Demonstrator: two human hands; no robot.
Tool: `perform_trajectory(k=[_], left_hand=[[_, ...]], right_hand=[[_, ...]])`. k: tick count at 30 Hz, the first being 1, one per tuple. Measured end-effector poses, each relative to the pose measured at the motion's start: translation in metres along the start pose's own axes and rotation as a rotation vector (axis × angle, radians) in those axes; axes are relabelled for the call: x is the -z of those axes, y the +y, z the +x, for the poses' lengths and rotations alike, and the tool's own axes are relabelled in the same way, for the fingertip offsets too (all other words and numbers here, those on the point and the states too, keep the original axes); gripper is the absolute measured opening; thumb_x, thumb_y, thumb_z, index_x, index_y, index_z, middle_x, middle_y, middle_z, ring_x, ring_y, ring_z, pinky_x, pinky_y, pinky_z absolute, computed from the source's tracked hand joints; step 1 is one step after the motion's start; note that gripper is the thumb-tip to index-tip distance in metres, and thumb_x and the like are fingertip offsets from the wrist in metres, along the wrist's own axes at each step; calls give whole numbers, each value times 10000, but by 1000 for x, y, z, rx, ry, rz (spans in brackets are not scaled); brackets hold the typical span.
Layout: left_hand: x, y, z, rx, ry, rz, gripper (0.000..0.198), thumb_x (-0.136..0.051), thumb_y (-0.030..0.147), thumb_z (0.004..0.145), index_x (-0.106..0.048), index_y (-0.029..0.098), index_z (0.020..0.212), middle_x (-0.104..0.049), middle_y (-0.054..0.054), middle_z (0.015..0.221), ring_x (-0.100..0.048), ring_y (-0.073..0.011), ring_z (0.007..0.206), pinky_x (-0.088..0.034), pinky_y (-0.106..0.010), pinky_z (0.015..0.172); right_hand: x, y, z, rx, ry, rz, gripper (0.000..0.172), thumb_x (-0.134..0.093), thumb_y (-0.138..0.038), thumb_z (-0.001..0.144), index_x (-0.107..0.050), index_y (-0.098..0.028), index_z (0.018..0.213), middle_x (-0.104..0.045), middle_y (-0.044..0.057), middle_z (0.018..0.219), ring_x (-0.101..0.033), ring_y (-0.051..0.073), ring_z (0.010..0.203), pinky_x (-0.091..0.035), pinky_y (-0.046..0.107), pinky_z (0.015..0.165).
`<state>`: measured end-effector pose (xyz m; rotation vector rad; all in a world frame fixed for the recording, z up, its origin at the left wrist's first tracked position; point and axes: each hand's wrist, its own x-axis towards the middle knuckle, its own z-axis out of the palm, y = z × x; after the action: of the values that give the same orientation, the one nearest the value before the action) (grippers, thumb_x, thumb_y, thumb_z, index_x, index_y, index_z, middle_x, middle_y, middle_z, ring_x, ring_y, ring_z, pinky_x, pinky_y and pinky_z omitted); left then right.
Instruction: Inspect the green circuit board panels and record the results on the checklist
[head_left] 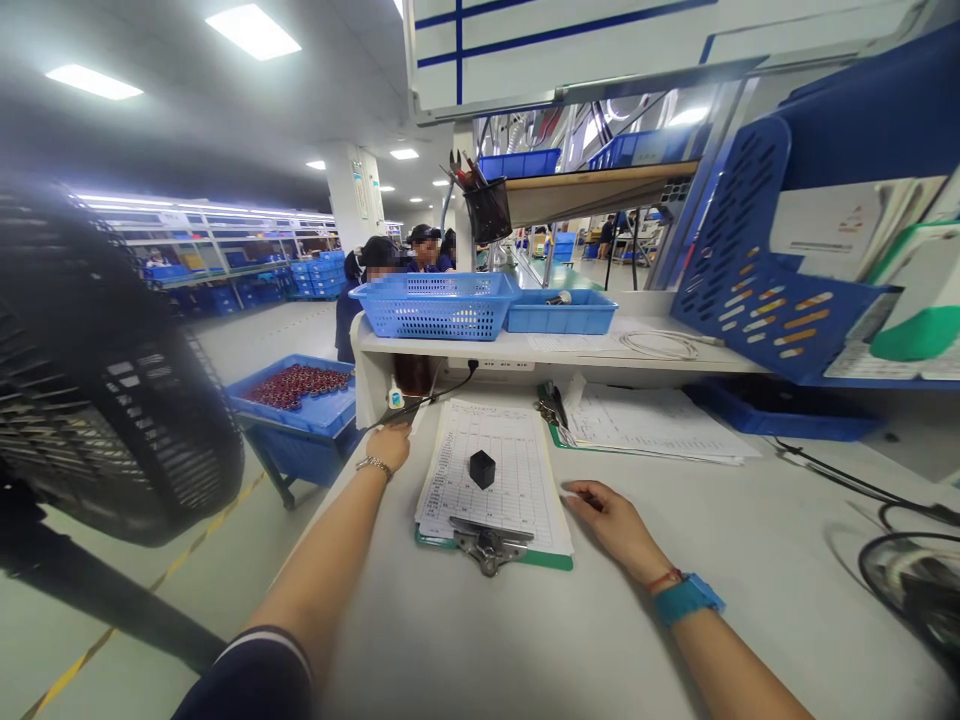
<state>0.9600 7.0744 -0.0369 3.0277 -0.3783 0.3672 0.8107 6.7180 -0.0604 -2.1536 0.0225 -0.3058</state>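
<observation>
A green clipboard [556, 561] lies on the desk in front of me, its metal clip [489, 546] towards me, holding printed table sheets [517, 480]. On the sheets sits a small black cube-like block [482, 469]. My left hand [391, 447] rests at the desk's left edge, beside the clipboard and close to a black cable; its fingers point away and are mostly hidden. By the clipboard's right edge lies my right hand [606, 512], fingers loosely bent and slightly apart, with nothing seen in them. Neither hand touches the block.
Behind the papers, a shelf carries a blue perforated basket [439, 308] and a shallow blue tray [561, 314]. More papers [652, 420] and a dark blue tray [784, 408] lie at right. A large black fan [112, 370] stands at left, near a blue bin of reddish parts [296, 385].
</observation>
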Motion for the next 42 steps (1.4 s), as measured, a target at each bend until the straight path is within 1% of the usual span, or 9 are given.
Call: perform_trajectory(k=[3,6,8,10,14,20,26,34,42], left_hand=[[2,0,-2,-19,17,-9,314,-481,311,828,-506,177,1111,-475,-88,1218,-466,-227,1086,-382,-469,903],[3,2,-5,-87,28,-23,330,-460,323,837,-490,200,1141,-438,-86,1266,-426,-232,1133,-337,-482,944],[3,3,-6,-128,15,-33,346,-454,338,838,-482,204,1155,-424,-84,1283,-400,-241,1161,-310,-497,961],[2,4,-5,-131,-2,-37,362,-460,350,833,-479,197,1161,-426,-86,1281,-383,-254,1176,-296,-518,962],[-1,6,-3,-91,-8,-29,378,-468,354,827,-470,194,1170,-421,-89,1283,-367,-267,1187,-281,-538,963],[-2,9,-1,-86,9,-14,366,-472,348,826,-480,189,1156,-425,-88,1278,-371,-265,1183,-286,-532,961],[-5,7,-1,-113,33,-18,376,-470,350,827,-471,188,1166,-405,-89,1298,-361,-268,1191,-283,-534,963],[-10,3,-1,-164,91,-35,341,-466,331,832,-487,187,1141,-445,-90,1254,-427,-242,1131,-347,-493,930],[-12,1,0,-183,115,-49,321,-464,320,835,-500,187,1125,-444,-89,1258,-441,-233,1117,-371,-472,915]], right_hand=[[1,0,0,-4,-6,6,331,-515,-409,714,-611,-179,933,-646,68,965,-575,210,831,-438,345,767],[1,0,0,-9,-10,11,340,-511,-417,716,-607,-174,934,-647,69,958,-576,209,824,-435,342,768],[1,-1,0,-12,-13,13,346,-511,-420,716,-606,-171,935,-649,69,947,-577,210,822,-435,342,767],[1,-2,0,-12,-18,15,346,-511,-421,715,-607,-170,933,-651,69,940,-577,211,821,-435,342,764],[0,-3,1,-7,-30,18,339,-511,-424,717,-612,-171,919,-650,71,948,-577,210,813,-439,341,756],[1,-5,1,-3,-38,26,328,-521,-413,717,-617,-171,917,-653,69,939,-579,211,819,-442,337,763],[0,-5,2,8,-42,42,313,-536,-404,710,-627,-171,897,-653,66,934,-576,213,837,-441,333,764],[0,-8,2,21,-44,47,287,-539,-383,710,-631,-171,880,-654,62,884,-571,202,798,-431,336,755],[-2,-12,0,22,-43,52,290,-536,-379,706,-632,-163,875,-652,62,871,-571,193,780,-434,331,744]])
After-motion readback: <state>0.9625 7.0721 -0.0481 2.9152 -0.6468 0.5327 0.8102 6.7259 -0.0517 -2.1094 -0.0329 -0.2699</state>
